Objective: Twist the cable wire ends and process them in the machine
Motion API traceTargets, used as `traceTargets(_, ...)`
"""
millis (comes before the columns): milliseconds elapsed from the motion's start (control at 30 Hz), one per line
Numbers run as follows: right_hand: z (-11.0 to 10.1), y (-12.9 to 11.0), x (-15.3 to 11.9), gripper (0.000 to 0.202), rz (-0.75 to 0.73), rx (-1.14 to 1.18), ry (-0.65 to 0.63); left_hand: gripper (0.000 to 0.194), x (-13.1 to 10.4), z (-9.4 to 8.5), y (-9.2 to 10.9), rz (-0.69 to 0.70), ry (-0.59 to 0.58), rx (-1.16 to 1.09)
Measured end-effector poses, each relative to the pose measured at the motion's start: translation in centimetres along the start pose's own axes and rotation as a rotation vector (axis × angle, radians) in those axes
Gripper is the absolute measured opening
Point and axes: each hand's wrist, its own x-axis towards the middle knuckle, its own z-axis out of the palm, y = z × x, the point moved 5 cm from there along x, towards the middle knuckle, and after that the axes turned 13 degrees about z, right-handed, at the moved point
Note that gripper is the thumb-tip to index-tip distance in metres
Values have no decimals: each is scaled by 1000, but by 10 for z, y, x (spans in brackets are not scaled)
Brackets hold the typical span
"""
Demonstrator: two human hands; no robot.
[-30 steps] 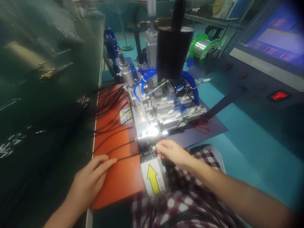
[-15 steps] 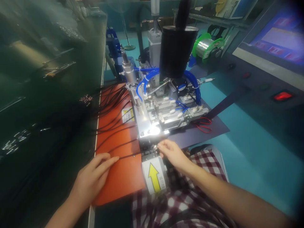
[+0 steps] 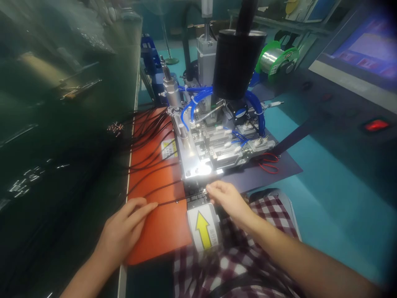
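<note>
A thin black cable runs across the orange plate to the narrow track of the machine. My left hand lies over the plate's left part, its thumb and fingers closed on the cable. At the track, my right hand pinches the small shiny end piece of the same cable; its exact shape is partly hidden by the fingertips. Just below is a white cover with a yellow arrow. Further up the plate, several more black cables lead into the machine.
A black funnel-like hood hangs over the machine, with blue air hoses beside it. A green wire spool stands behind. On the right is a control panel with a lit red button. Metal parts lie on the dark left bench.
The view has shifted slightly, so the scene sits a little further right. Both hands keep nearly the same place on the cable.
</note>
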Motion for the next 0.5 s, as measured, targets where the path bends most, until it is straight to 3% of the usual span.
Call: traceTargets(500, 2, -3, 4, 34, -5, -62, -63, 25, 12, -9, 8, 63, 17, -6)
